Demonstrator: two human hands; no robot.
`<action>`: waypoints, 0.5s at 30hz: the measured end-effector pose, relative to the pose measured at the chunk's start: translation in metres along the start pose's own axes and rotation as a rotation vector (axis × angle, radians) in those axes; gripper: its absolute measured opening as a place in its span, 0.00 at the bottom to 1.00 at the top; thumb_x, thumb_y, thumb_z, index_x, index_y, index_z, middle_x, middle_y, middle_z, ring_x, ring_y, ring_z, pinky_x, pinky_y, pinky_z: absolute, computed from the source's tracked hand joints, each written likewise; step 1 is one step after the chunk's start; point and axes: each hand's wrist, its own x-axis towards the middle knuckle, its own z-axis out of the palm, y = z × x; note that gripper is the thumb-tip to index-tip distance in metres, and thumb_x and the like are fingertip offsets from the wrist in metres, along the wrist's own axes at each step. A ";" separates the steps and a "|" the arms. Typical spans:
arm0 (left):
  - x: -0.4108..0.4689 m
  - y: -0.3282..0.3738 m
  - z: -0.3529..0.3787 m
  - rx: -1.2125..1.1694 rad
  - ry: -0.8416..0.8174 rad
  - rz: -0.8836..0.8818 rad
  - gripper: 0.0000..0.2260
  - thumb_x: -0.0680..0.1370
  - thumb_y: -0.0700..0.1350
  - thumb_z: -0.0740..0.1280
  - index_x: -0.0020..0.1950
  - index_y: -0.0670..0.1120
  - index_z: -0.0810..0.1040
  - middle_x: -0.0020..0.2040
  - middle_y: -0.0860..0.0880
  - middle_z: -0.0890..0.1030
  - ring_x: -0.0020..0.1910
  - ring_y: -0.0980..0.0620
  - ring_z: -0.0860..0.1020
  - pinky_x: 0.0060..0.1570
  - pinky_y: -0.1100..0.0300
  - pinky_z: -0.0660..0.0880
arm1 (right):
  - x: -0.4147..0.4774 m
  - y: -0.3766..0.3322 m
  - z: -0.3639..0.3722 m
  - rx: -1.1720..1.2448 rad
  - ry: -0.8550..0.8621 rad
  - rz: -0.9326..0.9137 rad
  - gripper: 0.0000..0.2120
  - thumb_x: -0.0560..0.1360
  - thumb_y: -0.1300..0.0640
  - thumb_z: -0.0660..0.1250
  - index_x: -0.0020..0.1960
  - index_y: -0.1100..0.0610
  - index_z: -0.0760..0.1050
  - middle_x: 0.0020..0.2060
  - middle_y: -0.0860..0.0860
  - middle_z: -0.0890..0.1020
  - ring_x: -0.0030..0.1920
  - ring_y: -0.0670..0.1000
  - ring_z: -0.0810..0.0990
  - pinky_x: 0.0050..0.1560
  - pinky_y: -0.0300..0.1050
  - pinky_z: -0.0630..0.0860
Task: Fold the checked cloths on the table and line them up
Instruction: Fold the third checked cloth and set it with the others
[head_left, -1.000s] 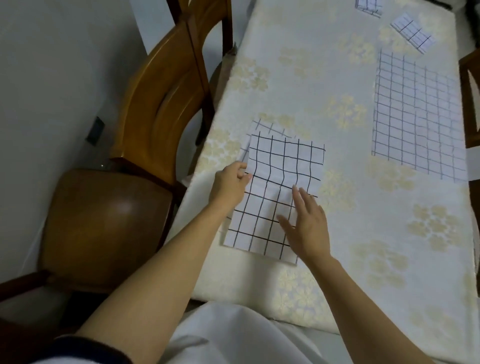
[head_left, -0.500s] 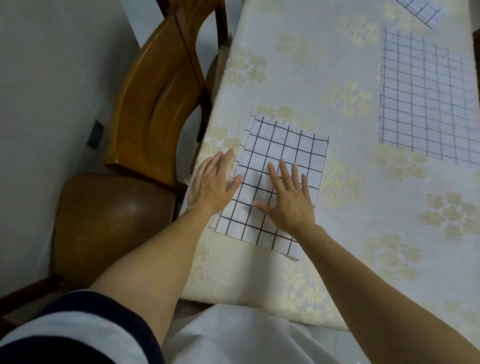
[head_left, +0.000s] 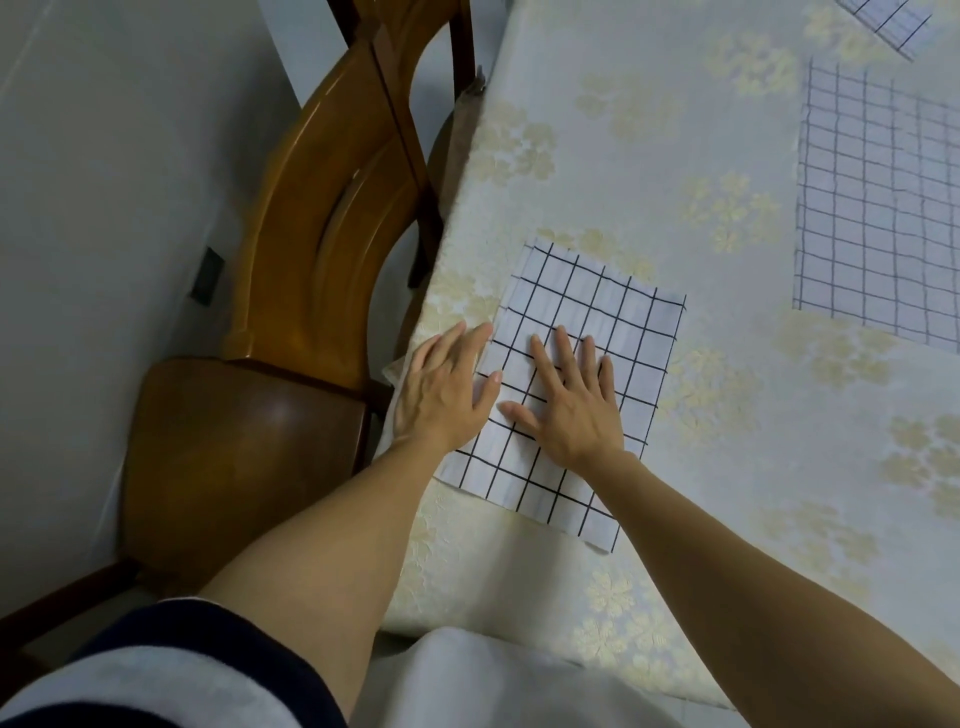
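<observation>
A folded white cloth with black checks (head_left: 597, 306) lies flat near the table's left edge. My left hand (head_left: 447, 389) rests palm down on the cloth's left border, fingers spread, partly on the tablecloth. My right hand (head_left: 571, 400) presses flat on the middle of the same cloth, fingers apart. A larger unfolded checked cloth (head_left: 878, 208) lies spread out at the right. A small folded checked cloth (head_left: 888, 18) shows at the top right, cut off by the frame.
The table (head_left: 675, 156) wears a cream cloth with pale yellow flowers. A wooden chair (head_left: 311, 234) stands close against the table's left side, with a grey wall behind it. My white garment fills the bottom of the view.
My left hand let go of the cloth's left edge and laid flat. Both hands now press on the folded cloth, which lies smoother. The view has shifted closer.
</observation>
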 end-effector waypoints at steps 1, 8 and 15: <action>0.000 0.000 0.000 0.000 0.001 -0.002 0.27 0.83 0.59 0.53 0.81 0.54 0.58 0.78 0.47 0.69 0.80 0.52 0.59 0.79 0.52 0.54 | 0.002 -0.001 0.000 -0.003 0.000 -0.006 0.43 0.75 0.22 0.41 0.81 0.42 0.34 0.80 0.48 0.33 0.79 0.57 0.29 0.79 0.61 0.37; 0.002 -0.001 0.001 -0.029 0.005 -0.005 0.27 0.83 0.59 0.54 0.81 0.53 0.59 0.78 0.47 0.69 0.80 0.52 0.60 0.78 0.51 0.55 | 0.009 -0.004 0.000 -0.012 0.009 -0.016 0.42 0.74 0.22 0.40 0.81 0.42 0.33 0.80 0.49 0.33 0.78 0.58 0.28 0.79 0.60 0.35; 0.003 -0.003 0.003 -0.041 0.021 0.031 0.25 0.83 0.55 0.59 0.80 0.55 0.62 0.77 0.51 0.70 0.80 0.54 0.59 0.77 0.52 0.55 | -0.013 0.028 -0.006 0.068 0.218 0.007 0.35 0.82 0.33 0.45 0.83 0.48 0.45 0.82 0.50 0.47 0.82 0.54 0.41 0.81 0.57 0.42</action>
